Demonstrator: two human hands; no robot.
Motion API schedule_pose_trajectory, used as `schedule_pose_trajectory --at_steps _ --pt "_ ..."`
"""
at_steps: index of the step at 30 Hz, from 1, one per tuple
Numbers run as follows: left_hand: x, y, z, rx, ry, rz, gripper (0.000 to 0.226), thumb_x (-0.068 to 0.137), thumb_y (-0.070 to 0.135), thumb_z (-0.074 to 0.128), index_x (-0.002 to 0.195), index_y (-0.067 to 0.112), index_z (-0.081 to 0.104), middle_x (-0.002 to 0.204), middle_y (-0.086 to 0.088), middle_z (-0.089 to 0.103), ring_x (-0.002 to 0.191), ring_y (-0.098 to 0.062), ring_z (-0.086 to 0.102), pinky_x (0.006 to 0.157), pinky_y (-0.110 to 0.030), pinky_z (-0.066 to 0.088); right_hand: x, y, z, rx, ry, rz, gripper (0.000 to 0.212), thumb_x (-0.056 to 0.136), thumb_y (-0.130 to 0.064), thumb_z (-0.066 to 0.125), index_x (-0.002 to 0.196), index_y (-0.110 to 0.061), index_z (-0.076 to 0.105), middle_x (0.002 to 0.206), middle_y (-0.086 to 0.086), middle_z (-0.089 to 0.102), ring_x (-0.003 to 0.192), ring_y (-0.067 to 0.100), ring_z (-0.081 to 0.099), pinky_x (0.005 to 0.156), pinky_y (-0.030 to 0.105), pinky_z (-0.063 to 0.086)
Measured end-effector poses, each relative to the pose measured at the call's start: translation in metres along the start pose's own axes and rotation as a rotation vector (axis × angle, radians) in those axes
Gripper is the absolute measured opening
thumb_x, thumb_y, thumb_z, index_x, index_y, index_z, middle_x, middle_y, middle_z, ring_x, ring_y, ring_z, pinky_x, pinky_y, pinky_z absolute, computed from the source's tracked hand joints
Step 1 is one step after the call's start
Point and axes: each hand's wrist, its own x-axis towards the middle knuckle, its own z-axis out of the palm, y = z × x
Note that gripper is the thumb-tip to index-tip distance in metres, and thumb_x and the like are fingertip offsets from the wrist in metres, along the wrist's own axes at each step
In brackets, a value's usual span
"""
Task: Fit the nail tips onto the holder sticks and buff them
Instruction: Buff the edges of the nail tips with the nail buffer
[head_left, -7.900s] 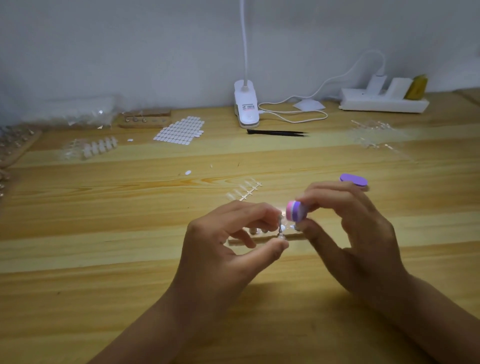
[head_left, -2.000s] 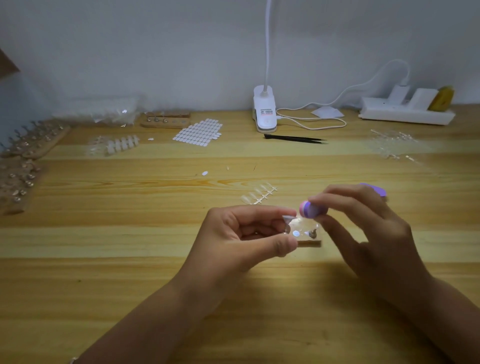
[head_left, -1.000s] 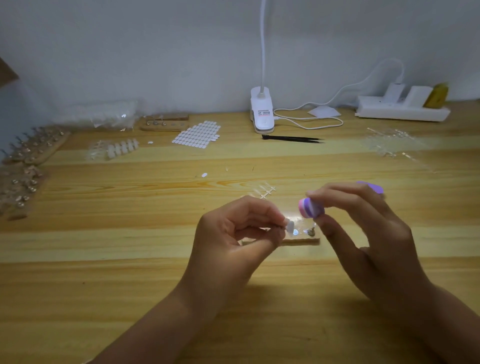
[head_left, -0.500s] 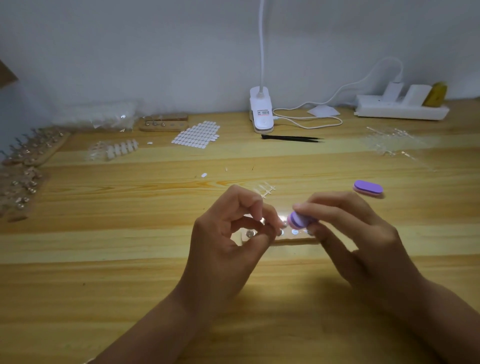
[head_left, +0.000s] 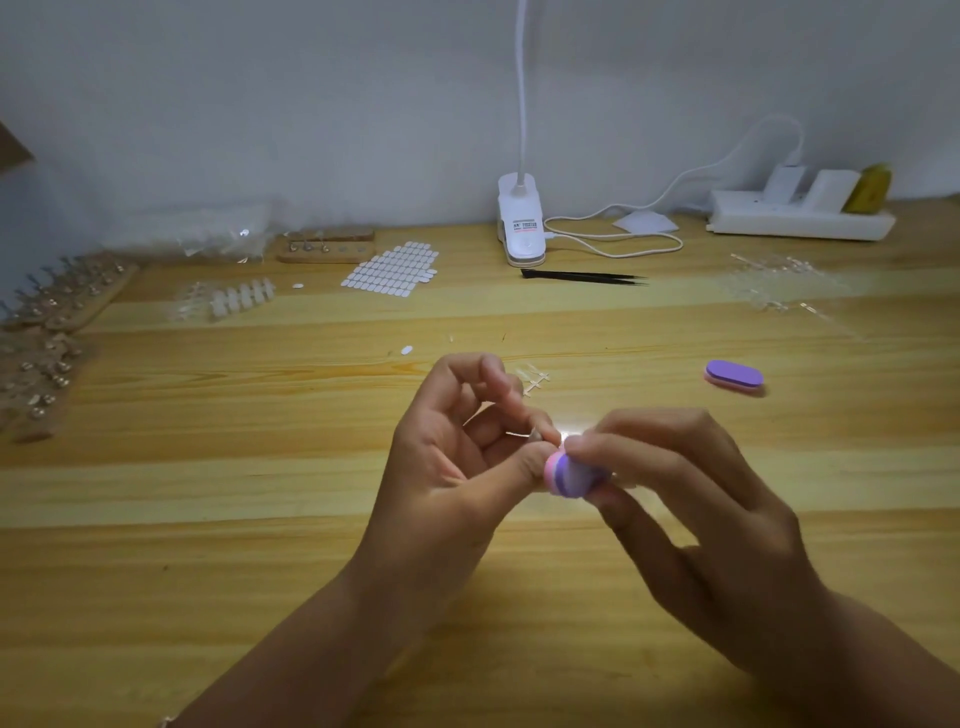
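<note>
My left hand (head_left: 457, 467) pinches a small holder stick with a nail tip (head_left: 535, 434) between thumb and fingers, above the middle of the wooden table (head_left: 208, 493). My right hand (head_left: 691, 509) grips a small pink and purple buffer block (head_left: 569, 475) and holds its end against the nail tip. The wooden base with the other holder sticks is hidden behind my hands. A strip of clear nail tips (head_left: 535, 379) lies just beyond my left hand.
A second purple buffer block (head_left: 734, 378) lies to the right. At the back stand a white clip lamp (head_left: 520, 228), black tweezers (head_left: 582, 276), a power strip (head_left: 800, 221), a sheet of adhesive tabs (head_left: 392, 267) and more nail tips (head_left: 234, 301). Racks of holder sticks (head_left: 57, 312) line the left edge.
Both hands have come down and nearer to me. The buffer block moved from above the stick base onto the nail tip in my left hand. The second buffer block is now uncovered.
</note>
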Motion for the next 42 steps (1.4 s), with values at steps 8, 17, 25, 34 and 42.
schedule_pose_trajectory --at_steps 8,17,25,34,42 --pt "0.0 0.001 -0.001 0.025 0.016 0.0 0.038 0.076 -0.014 0.065 0.092 0.016 0.048 0.081 0.007 0.053 0.076 -0.014 0.064 0.061 -0.024 0.051 0.0 -0.002 -0.001 -0.008 0.019 0.0 0.025 0.098 -0.006 0.056 0.122 -0.008 0.064 0.115 0.007 0.061 0.107 0.019 0.061 0.091 0.03 0.049" --pt "-0.001 0.001 -0.001 -0.057 0.002 -0.052 0.035 0.077 -0.015 0.065 0.09 0.012 0.045 0.079 0.007 0.051 0.074 -0.017 0.064 0.043 -0.022 0.045 0.001 -0.001 -0.003 0.007 0.001 -0.02 0.027 0.095 -0.003 0.058 0.121 -0.004 0.062 0.114 0.01 0.063 0.108 0.019 0.061 0.092 0.03 0.049" --pt "-0.001 0.0 -0.006 -0.141 -0.002 -0.141 0.037 0.077 -0.008 0.071 0.089 0.017 0.047 0.078 0.008 0.051 0.073 -0.015 0.066 0.036 -0.019 0.04 0.006 0.003 -0.003 0.025 -0.015 -0.01 0.028 0.093 0.0 0.058 0.12 -0.004 0.063 0.113 0.009 0.063 0.107 0.02 0.061 0.09 0.031 0.05" --pt "-0.001 -0.001 -0.008 -0.142 -0.007 -0.167 0.034 0.077 -0.007 0.068 0.086 0.021 0.052 0.076 0.006 0.046 0.071 -0.015 0.067 0.034 -0.017 0.039 0.005 0.005 -0.005 0.079 -0.081 -0.014 0.031 0.093 0.002 0.057 0.123 -0.003 0.064 0.115 0.009 0.063 0.11 0.02 0.062 0.089 0.033 0.051" --pt "-0.001 -0.002 -0.008 -0.166 -0.025 -0.163 0.035 0.077 -0.005 0.073 0.086 0.022 0.053 0.076 0.008 0.045 0.077 -0.016 0.069 0.034 -0.017 0.04 0.005 0.006 -0.006 0.082 -0.084 -0.022 0.029 0.094 0.002 0.057 0.12 -0.003 0.065 0.115 0.009 0.063 0.109 0.02 0.062 0.091 0.029 0.049"
